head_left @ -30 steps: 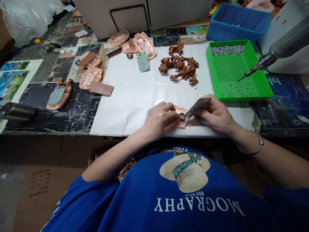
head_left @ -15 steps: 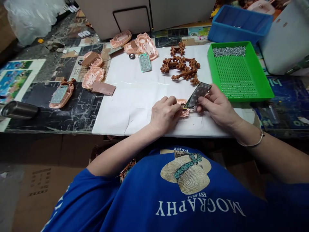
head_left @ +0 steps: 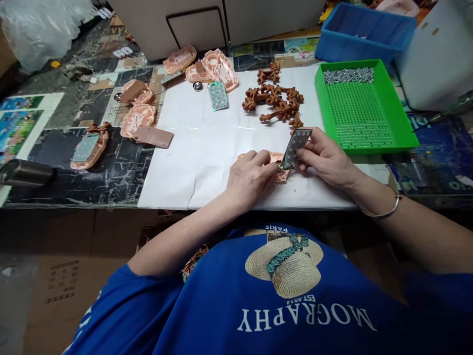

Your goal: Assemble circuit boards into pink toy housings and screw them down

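My right hand (head_left: 323,157) pinches a circuit board (head_left: 296,144) with rows of pale round dots and tilts it up on its lower end. Under the board's lower end lies a pink plastic shell (head_left: 282,175), partly covered by my hands. My left hand (head_left: 248,176) has its fingers closed over the shell at the board's lower corner; what its fingertips grip there is hidden. Beyond my hands is a pile of brown antler-shaped plastic pieces (head_left: 277,101) on the white sheet (head_left: 181,167).
A green perforated tray (head_left: 364,113) with screws (head_left: 349,75) stands at the right, with a blue bin (head_left: 364,34) behind it. Pink shells (head_left: 138,120) and another dotted board (head_left: 218,95) lie to the left and back. A metal cylinder (head_left: 27,172) rests at far left.
My right hand has moved slightly left and turned the circuit board more upright. My left hand stays at the shell, and more of the shell shows behind it. The whole view has shifted slightly.
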Available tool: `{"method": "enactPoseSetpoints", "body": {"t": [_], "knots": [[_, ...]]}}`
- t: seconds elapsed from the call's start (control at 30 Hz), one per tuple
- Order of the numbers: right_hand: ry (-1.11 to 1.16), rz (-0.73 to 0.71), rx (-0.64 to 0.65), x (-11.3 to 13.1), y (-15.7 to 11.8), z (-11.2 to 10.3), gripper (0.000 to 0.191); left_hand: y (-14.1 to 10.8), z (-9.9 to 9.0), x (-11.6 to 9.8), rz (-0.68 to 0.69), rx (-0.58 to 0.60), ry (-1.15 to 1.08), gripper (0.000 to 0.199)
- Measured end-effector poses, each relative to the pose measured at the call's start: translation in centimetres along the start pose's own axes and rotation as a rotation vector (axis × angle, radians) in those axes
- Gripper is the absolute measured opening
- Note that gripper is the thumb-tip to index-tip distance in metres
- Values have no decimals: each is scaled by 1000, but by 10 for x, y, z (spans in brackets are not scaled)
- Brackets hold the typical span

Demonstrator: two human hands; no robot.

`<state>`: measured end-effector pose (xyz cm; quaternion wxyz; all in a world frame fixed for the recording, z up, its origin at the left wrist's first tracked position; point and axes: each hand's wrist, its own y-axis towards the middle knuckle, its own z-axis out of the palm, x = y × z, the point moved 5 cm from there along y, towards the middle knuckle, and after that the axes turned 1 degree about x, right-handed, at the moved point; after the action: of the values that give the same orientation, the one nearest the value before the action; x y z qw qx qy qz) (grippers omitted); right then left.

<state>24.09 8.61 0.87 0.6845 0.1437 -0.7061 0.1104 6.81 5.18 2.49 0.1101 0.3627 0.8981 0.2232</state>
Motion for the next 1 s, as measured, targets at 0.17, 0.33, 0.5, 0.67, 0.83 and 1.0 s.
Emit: {"method": "enactPoseSetpoints", "body": {"t": [0.17,0.33,0.5,0.67,0.83,1.0], "knots": [[-17,13,-25,-4,1,-3,25,-6,-4,-3,100,12,-11,16],[-17,33,-10,-5,3,-4,31,-12,-4,-4,134,37,-27,17],[-73,14,72,0,7,1,28,-14,-1,-3,153,11,-18,14],[-160,-13,162,4,13,7,43,-14,1,-2,147,10,-30,15],[-207,-9,191,2,16,8,47,-14,2,-1,139,51,-43,17],[-222,-26,224,2,20,10,46,-15,2,-1,140,33,-50,17]]}}
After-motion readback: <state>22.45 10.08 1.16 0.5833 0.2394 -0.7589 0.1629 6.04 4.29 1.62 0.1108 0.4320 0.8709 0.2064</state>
